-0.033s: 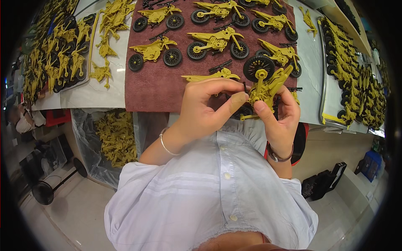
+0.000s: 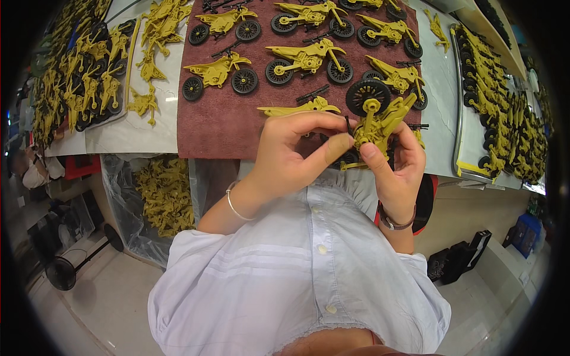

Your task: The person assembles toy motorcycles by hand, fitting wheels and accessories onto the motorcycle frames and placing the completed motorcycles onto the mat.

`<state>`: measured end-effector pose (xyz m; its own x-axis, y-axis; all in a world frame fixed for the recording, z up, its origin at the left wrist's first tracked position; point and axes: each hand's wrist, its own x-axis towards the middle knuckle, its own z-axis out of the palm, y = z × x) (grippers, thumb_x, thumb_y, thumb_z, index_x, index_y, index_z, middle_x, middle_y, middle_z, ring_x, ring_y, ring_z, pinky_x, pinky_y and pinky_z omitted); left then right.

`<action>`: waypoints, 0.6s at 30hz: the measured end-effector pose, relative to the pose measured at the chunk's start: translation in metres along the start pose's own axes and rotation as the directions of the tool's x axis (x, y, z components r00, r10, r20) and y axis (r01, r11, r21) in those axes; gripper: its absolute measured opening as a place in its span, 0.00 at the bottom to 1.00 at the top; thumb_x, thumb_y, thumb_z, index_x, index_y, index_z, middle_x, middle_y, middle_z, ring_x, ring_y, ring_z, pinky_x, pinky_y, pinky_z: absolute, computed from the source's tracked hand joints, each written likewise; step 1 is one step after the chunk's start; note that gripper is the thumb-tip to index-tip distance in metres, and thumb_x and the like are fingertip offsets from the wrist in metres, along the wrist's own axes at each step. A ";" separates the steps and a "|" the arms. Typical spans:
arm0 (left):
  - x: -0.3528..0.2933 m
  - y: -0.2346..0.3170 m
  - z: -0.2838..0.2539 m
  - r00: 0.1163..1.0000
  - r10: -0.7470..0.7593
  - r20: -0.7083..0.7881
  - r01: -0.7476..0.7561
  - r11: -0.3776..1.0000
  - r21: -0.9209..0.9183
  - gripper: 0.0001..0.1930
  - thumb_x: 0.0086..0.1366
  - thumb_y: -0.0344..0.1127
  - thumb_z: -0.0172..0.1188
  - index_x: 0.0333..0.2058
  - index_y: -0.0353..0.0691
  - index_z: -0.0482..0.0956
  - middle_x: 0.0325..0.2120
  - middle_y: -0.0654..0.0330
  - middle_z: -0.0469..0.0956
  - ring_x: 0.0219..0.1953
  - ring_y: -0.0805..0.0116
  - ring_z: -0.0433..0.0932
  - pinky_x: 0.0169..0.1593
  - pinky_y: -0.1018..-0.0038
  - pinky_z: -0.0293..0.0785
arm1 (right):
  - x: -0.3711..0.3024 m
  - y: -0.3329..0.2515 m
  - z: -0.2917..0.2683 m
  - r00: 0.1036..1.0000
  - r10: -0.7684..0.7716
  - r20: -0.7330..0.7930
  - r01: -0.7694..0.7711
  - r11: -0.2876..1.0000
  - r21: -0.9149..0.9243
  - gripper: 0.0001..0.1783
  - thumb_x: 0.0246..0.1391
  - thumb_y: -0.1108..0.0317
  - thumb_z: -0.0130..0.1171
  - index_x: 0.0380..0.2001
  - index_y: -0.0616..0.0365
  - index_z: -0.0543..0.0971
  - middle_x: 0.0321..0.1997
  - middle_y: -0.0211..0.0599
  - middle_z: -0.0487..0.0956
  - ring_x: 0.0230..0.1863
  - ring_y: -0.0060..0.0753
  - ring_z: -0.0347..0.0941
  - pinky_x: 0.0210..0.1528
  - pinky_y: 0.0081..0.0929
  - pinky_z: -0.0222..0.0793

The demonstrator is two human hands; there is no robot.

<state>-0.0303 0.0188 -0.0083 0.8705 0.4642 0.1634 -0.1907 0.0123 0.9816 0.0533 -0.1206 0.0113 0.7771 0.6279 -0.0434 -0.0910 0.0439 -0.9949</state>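
Observation:
My right hand [image 2: 401,172] is closed around a yellow toy motorcycle [image 2: 385,118], held tilted above the near edge of the cloth. Its black spoked wheel [image 2: 367,98] points away from me. Pinched between the thumb and index finger of my left hand [image 2: 297,148] is a thin black handlebar-like piece [image 2: 348,123], close against the motorcycle's frame. My fingertips partly hide where the two meet. Behind the hands, another yellow body [image 2: 297,110] lies on the maroon cloth [image 2: 217,127], with a black handlebar piece [image 2: 313,94] beside it.
Rows of toy motorcycles [image 2: 306,62] with black wheels cover the cloth. Yellow parts [image 2: 148,71] lie on the white table to its left. Trays of assembled pieces [image 2: 98,86] stand at far left and right [image 2: 490,107]. Below, a plastic-lined container [image 2: 116,196] holds yellow parts.
My left thumb has shifted very slightly at the black piece. Both hands otherwise keep their places.

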 end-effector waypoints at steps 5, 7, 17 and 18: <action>-0.005 -0.001 -0.002 0.999 -0.019 0.032 0.021 0.997 -0.075 0.10 0.48 0.23 0.65 0.31 0.31 0.78 0.34 0.54 0.79 0.38 0.68 0.77 0.42 0.77 0.73 | -0.004 0.001 0.000 0.999 -0.039 0.026 0.039 0.999 0.017 0.16 0.44 0.74 0.63 0.37 0.66 0.73 0.36 0.31 0.76 0.37 0.19 0.70 0.41 0.18 0.65; -0.006 0.002 0.001 1.000 -0.009 0.018 0.010 0.996 -0.091 0.10 0.47 0.22 0.64 0.31 0.30 0.78 0.34 0.53 0.79 0.39 0.68 0.77 0.43 0.76 0.73 | -0.004 0.004 -0.002 0.997 -0.069 0.029 0.069 0.998 0.012 0.15 0.44 0.74 0.64 0.37 0.67 0.74 0.36 0.31 0.76 0.36 0.19 0.70 0.41 0.17 0.65; -0.003 -0.001 0.001 0.997 0.068 0.033 -0.066 0.996 -0.054 0.09 0.47 0.19 0.62 0.30 0.29 0.77 0.32 0.53 0.78 0.38 0.67 0.77 0.43 0.74 0.73 | -0.005 0.015 0.002 0.979 -0.191 -0.070 0.188 0.981 -0.049 0.13 0.44 0.72 0.64 0.34 0.66 0.75 0.34 0.31 0.76 0.35 0.17 0.69 0.39 0.16 0.64; -0.004 -0.004 0.000 0.997 0.037 0.061 -0.031 0.994 -0.102 0.11 0.48 0.20 0.62 0.33 0.29 0.76 0.33 0.53 0.78 0.40 0.67 0.76 0.44 0.74 0.72 | -0.005 0.014 0.002 0.979 -0.193 -0.070 0.190 0.981 -0.048 0.13 0.44 0.72 0.64 0.34 0.66 0.75 0.34 0.31 0.76 0.35 0.17 0.69 0.39 0.16 0.64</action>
<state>-0.0327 0.0166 -0.0130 0.8890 0.4092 0.2056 -0.2628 0.0881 0.9608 0.0474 -0.1217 -0.0020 0.8218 0.5515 0.1431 0.0885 0.1247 -0.9882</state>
